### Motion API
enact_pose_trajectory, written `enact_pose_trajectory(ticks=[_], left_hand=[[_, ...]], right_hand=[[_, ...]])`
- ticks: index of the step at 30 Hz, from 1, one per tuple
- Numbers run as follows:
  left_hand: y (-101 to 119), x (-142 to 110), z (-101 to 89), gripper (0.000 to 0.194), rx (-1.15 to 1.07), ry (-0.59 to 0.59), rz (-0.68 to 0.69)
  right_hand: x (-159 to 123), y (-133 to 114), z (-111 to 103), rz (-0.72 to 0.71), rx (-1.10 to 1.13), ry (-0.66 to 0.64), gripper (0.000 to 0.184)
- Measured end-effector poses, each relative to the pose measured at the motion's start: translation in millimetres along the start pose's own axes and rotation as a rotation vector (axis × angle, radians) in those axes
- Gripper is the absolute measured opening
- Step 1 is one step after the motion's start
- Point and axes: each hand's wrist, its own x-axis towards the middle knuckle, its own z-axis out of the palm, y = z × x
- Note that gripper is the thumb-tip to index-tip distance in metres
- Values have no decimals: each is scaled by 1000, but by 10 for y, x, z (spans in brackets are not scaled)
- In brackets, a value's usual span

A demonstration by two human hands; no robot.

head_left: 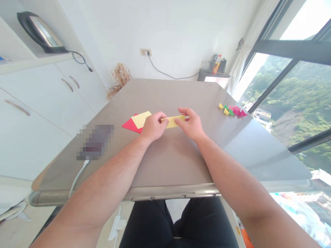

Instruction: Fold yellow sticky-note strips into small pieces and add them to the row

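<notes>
A narrow folded strip of yellow paper [173, 121] lies across the middle of the grey table [165, 158]. My left hand [153, 126] is closed, pinching the strip's left end. My right hand [190, 123] pinches the strip's right end between thumb and fingers. Just left of my left hand lie a yellow paper sheet [140, 119] and a red paper sheet [130, 125] under it.
A row of small folded paper pieces [232, 111], yellow, green and pink, sits near the table's right edge by the window. A blurred dark object [95, 142] with a white cable lies at the left. Cabinets stand along the left wall.
</notes>
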Motion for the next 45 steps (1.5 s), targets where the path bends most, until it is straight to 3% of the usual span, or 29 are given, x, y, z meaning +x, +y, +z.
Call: enact_pose_trajectory(ticks=[3, 10, 20, 22, 27, 29, 32, 38, 41, 45], left_hand=[[11, -39, 5, 11, 130, -82, 109], [34, -51, 13, 16, 103, -86, 175], [66, -6, -9, 14, 87, -51, 99], [-1, 52, -70, 13, 94, -2, 67], [-176, 185, -205, 12, -36, 114, -37], [-183, 181, -181, 13, -77, 93, -48], [-136, 125, -96, 15, -93, 29, 0], [-40, 31, -21, 15, -27, -19, 16], [29, -4, -14, 18, -8, 14, 88], [131, -44, 2, 15, 54, -64, 175]], right_hand=[[-30, 8, 13, -72, -206, -123, 10], [-52, -79, -8, -45, -216, -126, 16], [23, -98, -117, 59, -86, -167, 12], [61, -46, -201, 140, -56, -135, 10], [148, 96, -349, 268, 91, 118, 13], [147, 105, -331, 248, 178, 122, 17], [105, 64, -251, 220, 238, -7, 28], [10, -5, -126, 175, 23, -81, 21], [-18, -5, -76, 120, -34, -84, 19], [-48, -5, 1, -1, -100, -82, 21]])
